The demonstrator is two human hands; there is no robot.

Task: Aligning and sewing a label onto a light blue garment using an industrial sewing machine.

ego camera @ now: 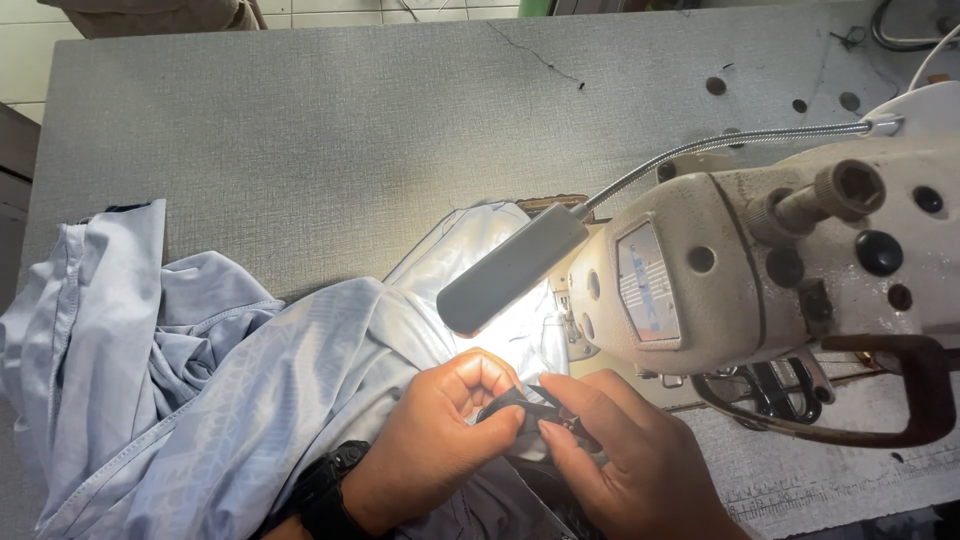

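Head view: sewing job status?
Done: the pale blue garment is on the table, its edge under the lit lamp by the sewing machine. In hand: left hand and right hand pinch a small dark piece. Left: no stitching on it is visible.

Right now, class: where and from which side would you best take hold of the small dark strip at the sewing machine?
Probably pinch the dark strip at its two ends, from the near side, as the left hand and right hand do. It is narrow and limp, and the sewing machine and its lamp block the far side.
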